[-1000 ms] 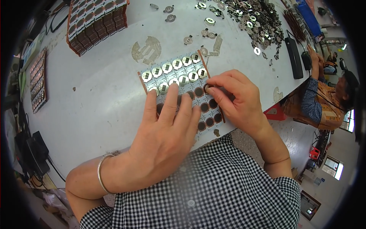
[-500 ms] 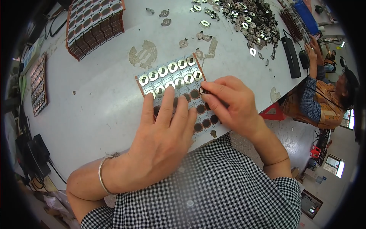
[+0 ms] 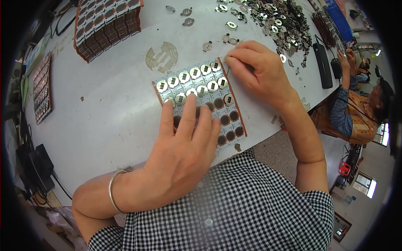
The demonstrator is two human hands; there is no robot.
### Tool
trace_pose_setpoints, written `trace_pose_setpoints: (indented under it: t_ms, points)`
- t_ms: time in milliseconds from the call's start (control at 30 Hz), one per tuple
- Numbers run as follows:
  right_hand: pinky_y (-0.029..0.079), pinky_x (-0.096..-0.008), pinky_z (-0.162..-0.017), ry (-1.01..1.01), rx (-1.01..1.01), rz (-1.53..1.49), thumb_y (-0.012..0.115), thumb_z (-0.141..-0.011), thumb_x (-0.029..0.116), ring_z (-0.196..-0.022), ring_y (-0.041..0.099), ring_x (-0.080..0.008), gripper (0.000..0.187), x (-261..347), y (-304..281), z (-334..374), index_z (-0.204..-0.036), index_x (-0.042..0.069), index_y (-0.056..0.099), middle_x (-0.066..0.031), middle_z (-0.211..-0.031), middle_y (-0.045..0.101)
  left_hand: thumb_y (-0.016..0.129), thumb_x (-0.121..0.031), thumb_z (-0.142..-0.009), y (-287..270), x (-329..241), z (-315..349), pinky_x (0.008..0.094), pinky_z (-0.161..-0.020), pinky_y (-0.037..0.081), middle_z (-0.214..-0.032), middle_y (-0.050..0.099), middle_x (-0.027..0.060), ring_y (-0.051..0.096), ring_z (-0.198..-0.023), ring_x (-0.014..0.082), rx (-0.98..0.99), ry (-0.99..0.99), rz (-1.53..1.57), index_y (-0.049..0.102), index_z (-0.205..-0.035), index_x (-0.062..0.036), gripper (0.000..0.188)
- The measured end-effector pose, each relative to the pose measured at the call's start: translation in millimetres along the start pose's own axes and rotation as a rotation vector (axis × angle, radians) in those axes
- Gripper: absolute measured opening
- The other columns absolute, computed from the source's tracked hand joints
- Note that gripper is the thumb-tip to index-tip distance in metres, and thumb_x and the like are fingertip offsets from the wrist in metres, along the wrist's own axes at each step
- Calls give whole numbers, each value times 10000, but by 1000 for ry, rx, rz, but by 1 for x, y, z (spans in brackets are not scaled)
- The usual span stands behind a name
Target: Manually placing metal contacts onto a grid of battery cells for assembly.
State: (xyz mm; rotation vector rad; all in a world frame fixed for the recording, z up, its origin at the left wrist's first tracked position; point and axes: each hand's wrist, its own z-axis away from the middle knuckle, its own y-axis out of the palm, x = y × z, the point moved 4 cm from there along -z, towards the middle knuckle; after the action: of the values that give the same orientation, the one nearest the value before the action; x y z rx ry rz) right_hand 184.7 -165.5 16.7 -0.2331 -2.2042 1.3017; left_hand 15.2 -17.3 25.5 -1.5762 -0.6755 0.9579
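Observation:
A panel of small circuit boards [image 3: 231, 124] lies near the table's front edge. Its two far rows carry round, shiny metal clips [image 3: 194, 72]; nearer rows show bare dark discs [image 3: 225, 120]. One clip [image 3: 228, 99] sits at the right end of the third row. My left hand [image 3: 178, 152] rests on the panel with fingers spread, covering part of its lower left. Just off the panel's far right corner, my right hand [image 3: 259, 71] has thumb and forefinger pinched together. Whether anything is between them is hidden. Loose clips [image 3: 207, 46] lie beyond it.
A large heap of metal clips [image 3: 284, 29] covers the far right. A stack of panels [image 3: 108, 29] stands far left, and another panel [image 3: 42, 90] lies at the left edge. A black bar-shaped device [image 3: 322, 65] and a co-worker [image 3: 356, 108] are at the right.
My right hand has left the clip at the third row's right end and moved away from me, toward the loose clips. My left hand stays on the panel.

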Motion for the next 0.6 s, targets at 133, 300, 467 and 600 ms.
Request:
trace_pose_setpoints:
  t_ms: [133,300,467,600]
  points:
    - [504,-241,-649,343,8,-383,689,-947,29,-747,638,-101,95,18,-5,17,-1021,-7,736,-37,-876,703,827,-330,-735,1,-1,0,675,-1105,369,-1371,575,237,461,-1378,484,-15,-7,19,665,-1292,-9,663]
    - [477,-206,-640,751,206,-875,664,-972,17,-751,593,-36,73,29,1,33,-1016,3,720,25,-883,677,836,-322,-716,1,-1,0,679,-1104,370,-1374,573,239,459,-1380,487,-15,-17,35,666,-1292,-7,678]
    - [485,-205,-642,416,171,-496,695,-936,-19,-740,583,-38,112,48,3,29,-1047,-13,697,-3,-888,671,846,-325,-710,1,-1,-1,675,-1109,370,-1375,569,238,460,-1379,486,-18,-14,32,663,-1290,-9,686]
    - [489,-210,-645,508,221,-526,703,-923,-29,-755,588,-43,130,51,5,31,-1052,-16,692,-16,-896,671,840,-328,-722,1,-1,0,673,-1110,370,-1372,570,236,460,-1378,484,-26,-20,27,660,-1292,-9,678]
